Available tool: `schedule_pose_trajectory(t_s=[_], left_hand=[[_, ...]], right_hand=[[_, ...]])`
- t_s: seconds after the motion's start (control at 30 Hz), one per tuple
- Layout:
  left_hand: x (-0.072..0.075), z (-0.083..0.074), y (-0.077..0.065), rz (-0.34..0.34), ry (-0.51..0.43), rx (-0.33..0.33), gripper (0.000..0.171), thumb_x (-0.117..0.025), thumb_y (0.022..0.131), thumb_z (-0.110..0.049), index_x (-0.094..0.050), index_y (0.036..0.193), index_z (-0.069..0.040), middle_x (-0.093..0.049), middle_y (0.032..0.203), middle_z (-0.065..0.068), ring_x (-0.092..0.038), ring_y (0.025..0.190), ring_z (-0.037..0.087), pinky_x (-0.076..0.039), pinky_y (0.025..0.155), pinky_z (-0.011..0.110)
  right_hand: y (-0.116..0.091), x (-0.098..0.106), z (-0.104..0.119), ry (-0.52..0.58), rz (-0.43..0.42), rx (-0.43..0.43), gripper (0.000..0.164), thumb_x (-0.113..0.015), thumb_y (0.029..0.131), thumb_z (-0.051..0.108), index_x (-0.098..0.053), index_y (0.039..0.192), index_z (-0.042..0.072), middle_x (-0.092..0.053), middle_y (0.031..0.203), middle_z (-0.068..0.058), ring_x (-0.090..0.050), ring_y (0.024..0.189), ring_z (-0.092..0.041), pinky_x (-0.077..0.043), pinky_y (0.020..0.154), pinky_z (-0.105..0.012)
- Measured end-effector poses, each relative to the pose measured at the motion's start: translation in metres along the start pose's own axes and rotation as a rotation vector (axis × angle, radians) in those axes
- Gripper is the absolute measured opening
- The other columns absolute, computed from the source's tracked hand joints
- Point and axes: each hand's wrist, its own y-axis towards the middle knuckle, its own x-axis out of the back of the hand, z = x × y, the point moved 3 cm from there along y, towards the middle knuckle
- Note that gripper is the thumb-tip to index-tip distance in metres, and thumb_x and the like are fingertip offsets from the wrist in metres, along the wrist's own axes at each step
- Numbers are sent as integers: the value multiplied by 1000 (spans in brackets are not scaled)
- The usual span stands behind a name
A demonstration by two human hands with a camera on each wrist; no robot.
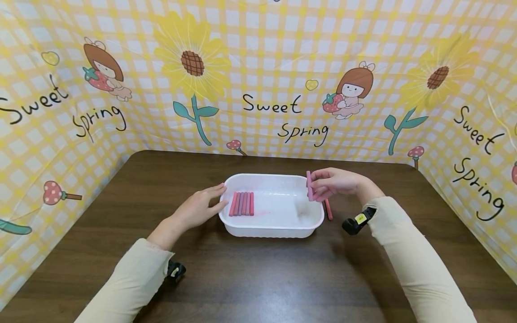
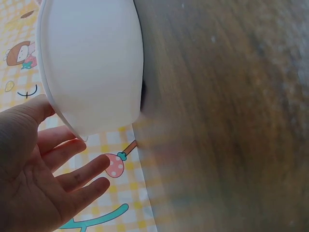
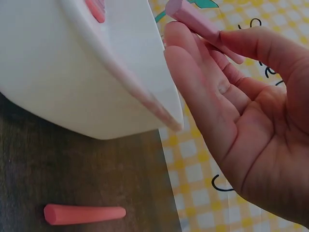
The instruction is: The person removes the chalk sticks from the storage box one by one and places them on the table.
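A white plastic tray (image 1: 282,231) stands on the table, with a row of several pink, red and mauve chalk sticks (image 1: 241,204) lying side by side at its left end. My left hand (image 1: 198,206) rests at the tray's left rim, thumb and fingertips touching it, the other fingers loosely extended. Over the right rim, my right hand (image 1: 333,183) pinches a light pink chalk stick (image 3: 203,26) between thumb and fingers. A coral chalk stick (image 3: 84,214) lies on the table just outside the tray's right side, below that hand.
The dark brown wooden table (image 1: 266,278) extends around the tray. Behind it and at both sides hangs a yellow checked cloth (image 1: 266,58) printed with sunflowers and lettering. Faint pink dust marks the tray floor beside the row.
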Motion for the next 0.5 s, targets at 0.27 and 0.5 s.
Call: schedule_pose_trajectory(t_s=[0.27, 0.5], left_hand=[[0, -1, -1, 0, -10, 2, 50, -53, 95, -26, -45, 136, 0, -41, 145, 17, -41, 133, 36, -35, 108, 52], [0, 0, -1, -6, -11, 0, 50, -53, 95, -26, -45, 136, 0, -41, 145, 17, -41, 133, 36, -35, 108, 52]], right_hand=[[-9, 6, -12, 39, 14, 50, 18, -46, 98, 15, -45, 112, 3, -68, 94, -1, -67, 85, -11, -57, 83, -34], [-16, 12, -26, 62, 9, 72, 15, -44, 99, 15, -46, 111, 6, -67, 95, 1, -67, 87, -10, -56, 85, -35]])
